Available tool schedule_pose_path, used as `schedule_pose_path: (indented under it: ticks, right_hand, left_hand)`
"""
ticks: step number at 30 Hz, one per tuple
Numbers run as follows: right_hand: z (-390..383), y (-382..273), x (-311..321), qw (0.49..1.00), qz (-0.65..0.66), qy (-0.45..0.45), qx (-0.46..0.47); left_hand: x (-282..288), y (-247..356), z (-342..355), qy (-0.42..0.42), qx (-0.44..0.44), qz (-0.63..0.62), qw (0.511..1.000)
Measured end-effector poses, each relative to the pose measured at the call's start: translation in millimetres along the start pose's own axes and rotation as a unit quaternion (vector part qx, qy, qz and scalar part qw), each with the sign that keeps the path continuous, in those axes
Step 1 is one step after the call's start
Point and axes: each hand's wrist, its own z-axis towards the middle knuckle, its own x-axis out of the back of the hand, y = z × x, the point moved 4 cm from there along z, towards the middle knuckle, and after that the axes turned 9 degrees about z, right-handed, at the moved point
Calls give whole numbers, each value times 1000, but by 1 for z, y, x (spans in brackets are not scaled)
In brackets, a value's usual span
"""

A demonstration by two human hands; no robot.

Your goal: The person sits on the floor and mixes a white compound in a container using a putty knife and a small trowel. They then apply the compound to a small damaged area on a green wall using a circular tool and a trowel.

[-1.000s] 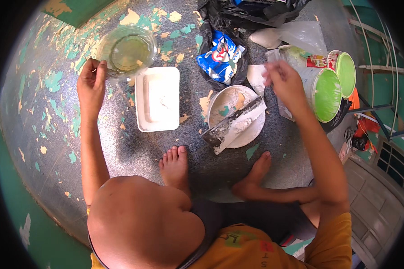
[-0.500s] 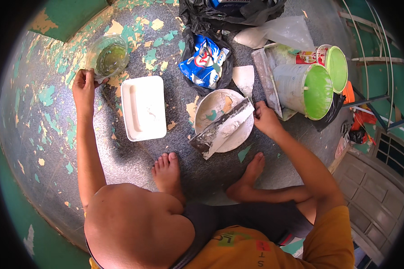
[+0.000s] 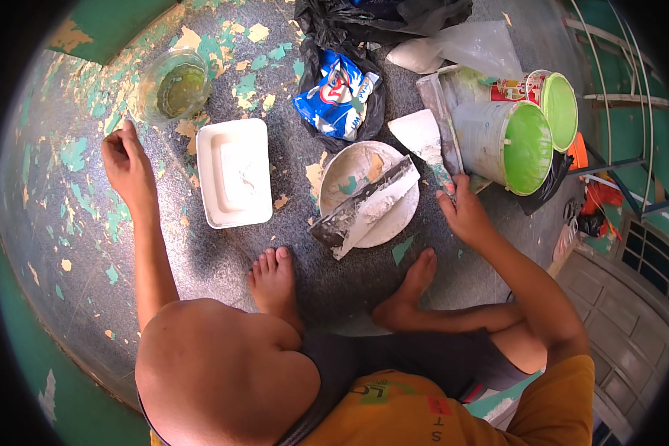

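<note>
My right hand (image 3: 468,213) grips the handle of a putty knife (image 3: 418,135), whose wide blade is coated white and points up and left. Just left of it, a wide plastering blade (image 3: 368,207) smeared with white paste lies across a round white bowl (image 3: 336,167). Paint flakes and white residue show inside the bowl. My left hand (image 3: 130,165) holds nothing, its fingers loosely bent and apart. Right above it stands a clear plastic tub (image 3: 153,83) of murky greenish liquid. Between my hands sits a white rectangular tray (image 3: 207,178) with some white residue.
Peeled paint flakes (image 3: 74,154) litter the speckled floor. A blue packet (image 3: 334,97) in a black bag lies beyond the bowl. Two green-lined buckets (image 3: 490,137) lie tipped at the right, beside a bag of white powder (image 3: 416,56). My bare feet (image 3: 275,286) flank the near side.
My left hand has let go of the clear tub and drawn slightly back toward me. My right hand has closed on the putty knife's handle and shifted right and nearer, swinging the knife away from the bowl.
</note>
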Motion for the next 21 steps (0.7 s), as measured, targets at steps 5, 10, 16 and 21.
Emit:
schedule_pose_path:
  ticks: [5, 10, 16, 21]
  right_hand:
    - [-18, -40, 24, 999, -31, 29, 11]
    - [-42, -72, 56, 997, 66, 15, -37]
    - [-86, -83, 65, 982, 138, -24, -128]
    - [-98, -121, 30, 993, 81, -39, -74]
  left_hand:
    - [-25, 92, -99, -358, -95, 2, 929]
    - [-56, 113, -169, -533, -156, 47, 830]
    - [-54, 71, -214, -659, 65, 51, 747]
    - [-68, 51, -267, -654, 315, -231, 648]
